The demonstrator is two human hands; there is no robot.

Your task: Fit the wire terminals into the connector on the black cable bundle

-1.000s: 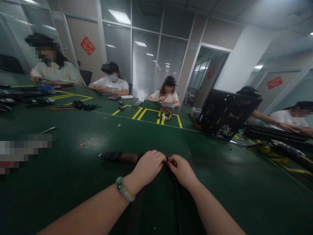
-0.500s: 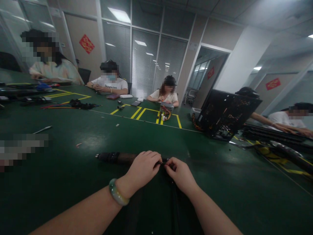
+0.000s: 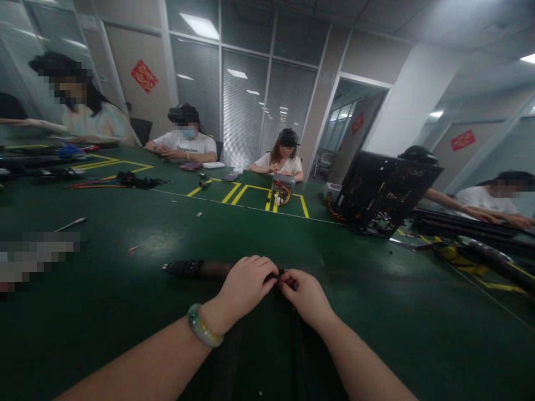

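Note:
My left hand (image 3: pixel 253 284), with a green and yellow bangle on its wrist, is closed, its fingertips pinched together. Close against it, fingertip to fingertip, my right hand (image 3: pixel 307 295) is pinched as well. What lies between the fingers is small and dark, too hidden to name. Behind my left hand a dark cylindrical tool (image 3: pixel 215 270), like an electric screwdriver, lies on the green tabletop (image 3: pixel 175 334) with its metal tip to the left. My left hand covers its right part. A thin dark line like a cord (image 3: pixel 298 340) runs from below my right hand toward me.
A screwdriver-like rod (image 3: pixel 71 224) and a small pinkish scrap (image 3: pixel 133 250) lie at the left. Farther off are cable bundles (image 3: pixel 129 180), a power supply with wires (image 3: pixel 283 186) and a black computer case (image 3: pixel 384 192). Several people sit around the table.
Both hands stay almost in place, fingertips slightly closer together. The dark piece between them shows less. At far left, a person's arm has stretched out leftward.

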